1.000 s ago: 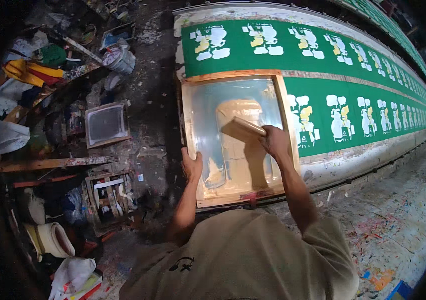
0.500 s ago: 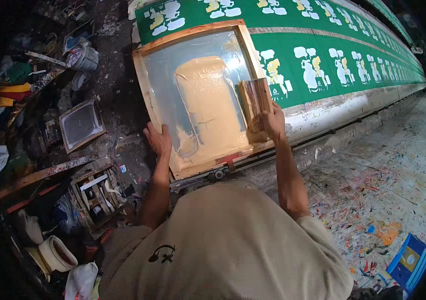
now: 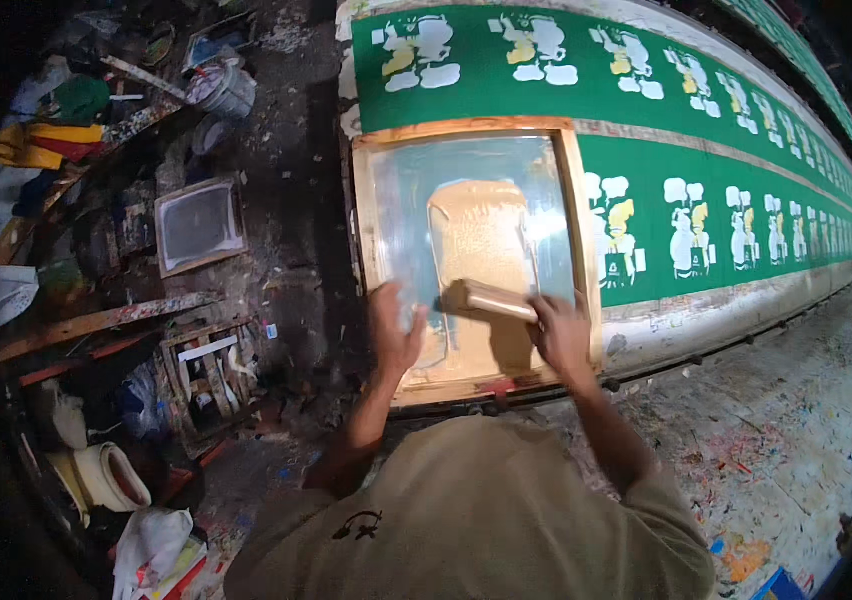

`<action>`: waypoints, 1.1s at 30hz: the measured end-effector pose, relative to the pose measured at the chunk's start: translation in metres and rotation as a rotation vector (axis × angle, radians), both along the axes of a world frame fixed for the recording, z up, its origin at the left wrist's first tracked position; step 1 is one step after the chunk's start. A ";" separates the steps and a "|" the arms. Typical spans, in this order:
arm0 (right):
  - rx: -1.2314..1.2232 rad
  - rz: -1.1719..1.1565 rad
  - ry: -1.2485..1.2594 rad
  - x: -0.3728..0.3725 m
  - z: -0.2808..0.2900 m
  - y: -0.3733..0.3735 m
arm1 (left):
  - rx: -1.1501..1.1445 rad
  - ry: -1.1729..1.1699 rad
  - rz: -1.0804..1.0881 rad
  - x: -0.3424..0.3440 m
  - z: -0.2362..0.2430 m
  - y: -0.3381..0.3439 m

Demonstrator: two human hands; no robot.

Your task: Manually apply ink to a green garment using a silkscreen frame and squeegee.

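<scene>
A wooden-framed printing screen (image 3: 586, 300) lies on the near row of a long table covered with green fabric (image 3: 646, 280). Peach-coloured ink (image 3: 481, 235) coats the middle of its mesh in a tall rounded patch. My right hand (image 3: 563, 338) grips one end of a wooden-handled squeegee (image 3: 499, 300), holding it crosswise over the ink; its shadow falls on the mesh. Over the screen's left side is my left hand (image 3: 396, 328), blurred, with thumb and fingers apart and nothing in it.
Green fabric with white and yellow printed figures (image 3: 688, 230) runs off to the far right. At left on the dark floor are a smaller framed screen (image 3: 201, 228), a paint-stained bucket (image 3: 223, 90), wooden boards (image 3: 96, 328) and a crate (image 3: 211, 380). Paint spots the floor (image 3: 736, 450) at right.
The screen, slanted before, now sits squarer on the table. My right hand has brought the squeegee from the right rim over the ink. My left hand has let go of the frame's left edge.
</scene>
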State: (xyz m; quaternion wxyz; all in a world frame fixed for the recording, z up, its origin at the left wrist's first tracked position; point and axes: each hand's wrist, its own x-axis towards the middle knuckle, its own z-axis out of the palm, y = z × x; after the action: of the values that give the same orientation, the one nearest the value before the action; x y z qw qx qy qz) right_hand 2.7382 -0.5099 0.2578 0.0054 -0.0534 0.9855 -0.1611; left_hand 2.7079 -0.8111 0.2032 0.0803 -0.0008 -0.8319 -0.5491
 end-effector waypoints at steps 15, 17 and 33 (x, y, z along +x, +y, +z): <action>-0.099 0.130 0.116 -0.011 -0.050 -0.034 | -0.584 0.023 -0.286 0.042 -0.005 0.041; -0.097 0.111 0.102 0.013 -0.044 -0.036 | -0.553 0.023 -0.297 0.063 0.001 0.043; 0.183 0.155 0.313 -0.008 -0.073 -0.008 | -0.337 -0.378 0.186 -0.007 -0.003 -0.026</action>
State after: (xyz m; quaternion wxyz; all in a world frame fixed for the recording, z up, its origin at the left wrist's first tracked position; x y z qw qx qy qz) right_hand 2.7305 -0.5180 0.1845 -0.1306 -0.1528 0.9778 -0.0594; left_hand 2.7012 -0.8373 0.2004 -0.0275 0.1646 -0.9084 -0.3834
